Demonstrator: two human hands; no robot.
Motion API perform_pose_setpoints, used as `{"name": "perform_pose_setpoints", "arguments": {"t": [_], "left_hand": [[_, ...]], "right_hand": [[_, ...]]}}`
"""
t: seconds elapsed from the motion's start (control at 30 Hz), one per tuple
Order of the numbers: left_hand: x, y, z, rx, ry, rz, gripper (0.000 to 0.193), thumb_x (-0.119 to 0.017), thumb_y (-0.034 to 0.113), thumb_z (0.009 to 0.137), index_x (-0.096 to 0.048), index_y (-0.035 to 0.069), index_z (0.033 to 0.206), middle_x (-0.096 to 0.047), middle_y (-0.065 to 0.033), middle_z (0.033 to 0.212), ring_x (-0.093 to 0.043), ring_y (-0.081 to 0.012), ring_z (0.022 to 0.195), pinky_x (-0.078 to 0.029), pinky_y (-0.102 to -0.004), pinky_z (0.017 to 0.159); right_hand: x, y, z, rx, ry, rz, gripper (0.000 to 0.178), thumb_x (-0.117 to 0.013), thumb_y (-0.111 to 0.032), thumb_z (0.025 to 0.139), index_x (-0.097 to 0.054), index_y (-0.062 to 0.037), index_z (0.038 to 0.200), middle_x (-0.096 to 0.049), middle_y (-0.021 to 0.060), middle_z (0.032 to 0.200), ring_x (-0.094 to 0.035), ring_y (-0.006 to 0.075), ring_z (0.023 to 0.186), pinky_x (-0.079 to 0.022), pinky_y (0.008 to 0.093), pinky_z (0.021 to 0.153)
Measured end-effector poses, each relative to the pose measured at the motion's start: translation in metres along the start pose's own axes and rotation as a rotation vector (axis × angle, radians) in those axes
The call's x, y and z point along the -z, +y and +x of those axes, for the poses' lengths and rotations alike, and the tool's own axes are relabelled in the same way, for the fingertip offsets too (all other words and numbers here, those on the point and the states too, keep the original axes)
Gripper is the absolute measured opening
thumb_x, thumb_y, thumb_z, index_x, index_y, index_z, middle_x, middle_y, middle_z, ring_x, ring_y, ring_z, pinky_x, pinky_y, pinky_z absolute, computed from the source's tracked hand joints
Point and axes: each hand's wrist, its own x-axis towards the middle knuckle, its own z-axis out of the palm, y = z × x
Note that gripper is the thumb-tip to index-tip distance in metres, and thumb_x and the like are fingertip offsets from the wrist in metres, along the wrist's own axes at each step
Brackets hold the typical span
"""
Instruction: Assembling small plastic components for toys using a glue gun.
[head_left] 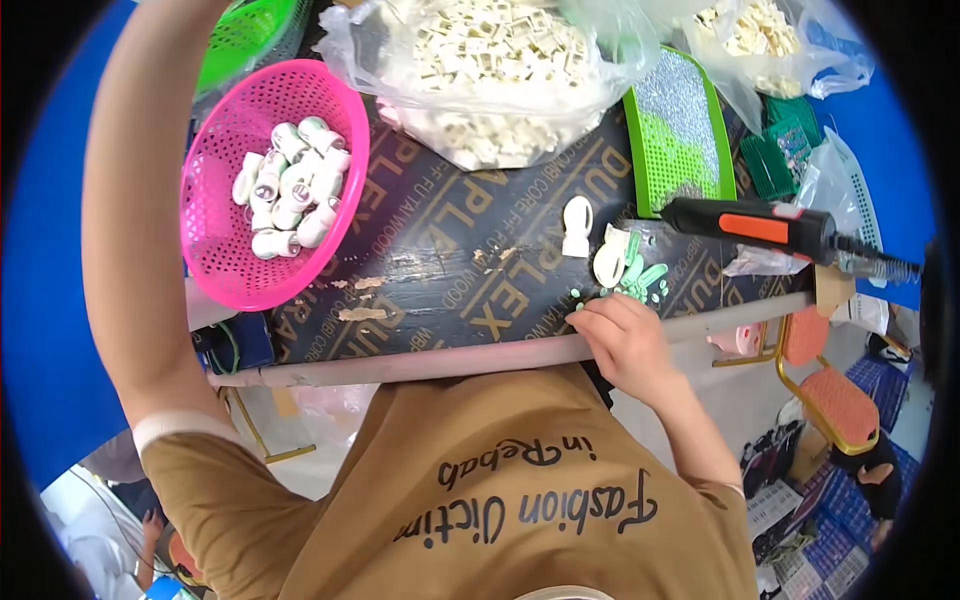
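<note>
1. At the left side, the left arm (140,230) passes the top edge; the left hand is unseen, its state I cannot tell.
2. Beside it, a pink basket (225,262) contains white parts (292,195).
3. Right of middle, a white piece (577,226) lies near small green pieces (634,272).
4. Just beside these, the right hand (622,338) has fingers drawn narrow; its holding I cannot tell.

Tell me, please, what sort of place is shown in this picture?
It looks like a small assembly workshop, perhaps in a factory. A pink basket holds many similar white parts, a clear bag is heaped with cream pieces, and a black-and-orange screwdriver-like tool is within view.
</note>
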Motion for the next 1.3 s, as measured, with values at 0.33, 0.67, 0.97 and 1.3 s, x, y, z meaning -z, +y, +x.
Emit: {"name": "perform_pose_setpoints", "arguments": {"t": [0.33,0.67,0.97,1.3], "left_hand": [[-0.171,-0.049,-0.134,-0.389,-0.154,-0.224,0.014,-0.062,0.007,0.079,-0.062,0.002,0.092,-0.06,-0.0135,0.083,-0.059,-0.0333,0.076,-0.048,-0.0395,0.068],[-0.274,-0.028,-0.078,-0.588,0.009,-0.184,0.033,-0.063,0.011,0.079,-0.057,0.003,0.11,-0.053,-0.0166,0.116,-0.053,-0.0319,0.101,-0.047,-0.0384,0.084],[-0.264,-0.051,-0.077,0.27,-0.301,-1.658,0.022,-0.045,0.013,0.094,-0.054,-0.004,0.105,-0.061,-0.0135,0.103,-0.061,-0.0206,0.097,-0.05,-0.0331,0.087],[-0.258,-0.03,-0.11,0.086,-0.313,-1.317,0.044,-0.059,0.025,0.091,-0.038,-0.002,0.119,-0.055,-0.0084,0.101,-0.055,-0.0136,0.089,-0.048,-0.0278,0.078]], "right_hand": [[0.022,0.032,-0.019,-0.103,0.045,-0.149,0.027,-0.063,-0.002,0.071,-0.058,-0.0047,0.097,-0.057,0.0116,0.091,-0.055,0.0301,0.086,-0.045,0.0391,0.073],[-0.006,0.036,0.006,-0.398,0.302,-0.108,0.023,-0.064,-0.003,0.076,-0.056,-0.0022,0.097,-0.059,0.012,0.088,-0.059,0.028,0.073,-0.049,0.0345,0.066],[-0.012,0.038,0.013,-0.54,0.636,1.409,0.021,-0.056,0.001,0.086,-0.051,-0.0022,0.106,-0.059,0.0049,0.09,-0.05,0.0095,0.068,-0.04,0.0218,0.061],[-0.031,0.013,0.018,-0.426,0.384,1.728,0.026,-0.054,-0.004,0.089,-0.049,-0.0017,0.114,-0.057,0.0052,0.095,-0.048,0.0081,0.075,-0.04,0.0213,0.066]]}}
